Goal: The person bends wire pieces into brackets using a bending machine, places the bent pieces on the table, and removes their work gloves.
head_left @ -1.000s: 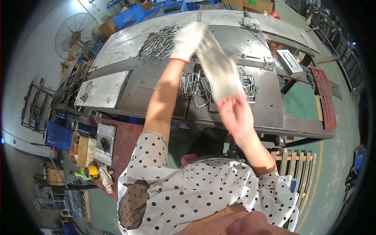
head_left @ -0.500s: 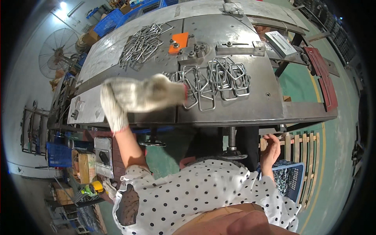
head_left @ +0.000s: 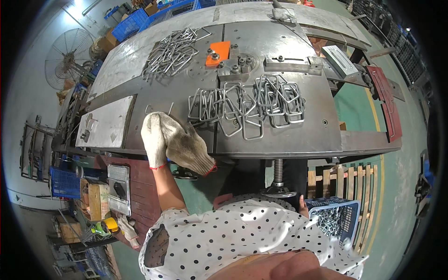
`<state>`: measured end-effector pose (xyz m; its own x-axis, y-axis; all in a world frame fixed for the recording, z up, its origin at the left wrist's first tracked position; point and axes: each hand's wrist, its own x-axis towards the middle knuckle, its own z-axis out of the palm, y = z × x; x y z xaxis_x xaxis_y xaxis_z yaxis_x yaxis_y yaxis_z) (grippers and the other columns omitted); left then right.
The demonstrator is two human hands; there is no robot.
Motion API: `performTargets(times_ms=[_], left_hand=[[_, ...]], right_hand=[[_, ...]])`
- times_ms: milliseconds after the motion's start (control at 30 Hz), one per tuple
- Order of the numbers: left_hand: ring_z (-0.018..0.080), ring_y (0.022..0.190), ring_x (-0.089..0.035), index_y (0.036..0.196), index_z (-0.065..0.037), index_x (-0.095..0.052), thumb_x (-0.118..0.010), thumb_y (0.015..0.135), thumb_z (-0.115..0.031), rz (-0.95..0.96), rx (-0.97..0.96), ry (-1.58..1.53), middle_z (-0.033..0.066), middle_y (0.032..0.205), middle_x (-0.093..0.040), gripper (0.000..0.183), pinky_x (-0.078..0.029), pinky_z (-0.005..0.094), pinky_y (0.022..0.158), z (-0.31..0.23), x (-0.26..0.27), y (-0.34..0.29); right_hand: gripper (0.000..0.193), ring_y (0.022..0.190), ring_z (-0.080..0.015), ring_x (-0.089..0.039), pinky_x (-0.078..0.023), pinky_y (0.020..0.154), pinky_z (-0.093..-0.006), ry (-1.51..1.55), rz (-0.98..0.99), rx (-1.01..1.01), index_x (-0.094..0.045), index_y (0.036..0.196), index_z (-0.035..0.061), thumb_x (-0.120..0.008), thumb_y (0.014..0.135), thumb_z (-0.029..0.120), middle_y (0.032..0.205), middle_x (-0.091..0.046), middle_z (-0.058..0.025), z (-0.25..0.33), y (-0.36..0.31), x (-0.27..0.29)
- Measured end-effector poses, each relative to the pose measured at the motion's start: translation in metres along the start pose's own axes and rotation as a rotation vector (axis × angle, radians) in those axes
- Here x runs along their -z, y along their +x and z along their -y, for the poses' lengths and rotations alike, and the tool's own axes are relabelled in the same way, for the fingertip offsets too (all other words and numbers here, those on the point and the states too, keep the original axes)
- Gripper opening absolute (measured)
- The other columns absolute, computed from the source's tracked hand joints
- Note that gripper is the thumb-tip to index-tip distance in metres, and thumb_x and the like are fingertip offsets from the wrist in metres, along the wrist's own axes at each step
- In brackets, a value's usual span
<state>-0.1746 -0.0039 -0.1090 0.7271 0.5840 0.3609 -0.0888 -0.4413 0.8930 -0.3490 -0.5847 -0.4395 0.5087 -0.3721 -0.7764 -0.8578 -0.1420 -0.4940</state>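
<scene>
My left hand (head_left: 153,135), in a white knit work glove with a red cuff edge, is closed on a second, soiled work glove (head_left: 189,148). That loose glove hangs slanting over the table's front edge, its red-edged cuff lowest. A thin metal rod end (head_left: 171,108) shows just beyond the gloves. Bare and low at my side, my right hand (head_left: 303,208) is next to a blue plastic basket (head_left: 351,224) of small metal parts; most of its fingers are hidden. Bent wire frames (head_left: 252,122) lie in a tangle on the steel table (head_left: 280,142), right of the gloves.
Another heap of wire frames (head_left: 172,51) lies farther back at left. A bending fixture (head_left: 234,70) with an orange plate (head_left: 218,53) and a bar stop (head_left: 293,64) is fixed mid-table. A threaded screw with a handwheel (head_left: 278,189) hangs below the front edge. A wooden pallet (head_left: 368,186) lies at right.
My left hand has drawn back left and nearer with the loose glove, which now droops instead of pointing right over the wire frames. My right hand has dropped lower, beside the basket.
</scene>
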Motion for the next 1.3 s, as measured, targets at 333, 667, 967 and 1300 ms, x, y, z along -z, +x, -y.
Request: performTargets(times_ms=[333, 667, 967, 1300], left_hand=[[0.0153, 0.092, -0.064, 0.116, 0.001, -0.071, -0.059, 0.110, -0.021, 0.031, -0.083, 0.005, 0.0080, 0.104, -0.073, 0.026, -0.054, 0.0314, 0.083, -0.004, -0.002, -0.001], [0.0220, 0.097, -0.069, 0.116, 0.003, -0.072, -0.062, 0.107, -0.024, -0.003, -0.103, 0.087, 0.0137, 0.106, -0.076, 0.030, -0.055, 0.0358, 0.090, -0.007, -0.004, -0.003], [0.0187, 0.094, -0.067, 0.110, 0.002, -0.072, -0.056, 0.107, -0.021, 0.015, -0.384, 0.248, 0.0092, 0.102, -0.074, 0.027, -0.054, 0.0337, 0.088, -0.015, -0.002, -0.006], [0.0143, 0.093, -0.066, 0.110, 0.002, -0.072, -0.063, 0.106, -0.020, 0.065, -0.079, -0.138, 0.0091, 0.099, -0.073, 0.024, -0.054, 0.0316, 0.086, -0.015, -0.004, -0.009]], right_hand=[[0.089, 0.154, -0.0451, -0.037, -0.029, 0.128, -0.0585, 0.828, 1.134, 1.335, -0.026, 0.164, -0.0049, -0.025, 0.110, 0.066, 0.165, -0.041, -0.0252, 0.341, -0.286, 0.043], [0.078, 0.142, -0.0478, -0.049, -0.039, 0.119, -0.0593, 0.516, 2.180, 1.001, -0.044, 0.149, -0.0068, -0.033, 0.111, 0.060, 0.151, -0.051, -0.0318, 0.381, -0.390, -0.014], [0.071, 0.131, -0.0502, -0.060, -0.049, 0.111, -0.0600, 0.251, 2.044, 0.805, -0.061, 0.135, -0.0085, -0.040, 0.111, 0.054, 0.139, -0.059, -0.0377, 0.371, -0.395, 0.012], [0.063, 0.133, -0.0489, -0.058, -0.049, 0.112, -0.0580, 0.482, 2.022, 0.965, -0.062, 0.136, -0.0046, -0.046, 0.110, 0.051, 0.138, -0.063, -0.0300, 0.349, -0.368, 0.019]])
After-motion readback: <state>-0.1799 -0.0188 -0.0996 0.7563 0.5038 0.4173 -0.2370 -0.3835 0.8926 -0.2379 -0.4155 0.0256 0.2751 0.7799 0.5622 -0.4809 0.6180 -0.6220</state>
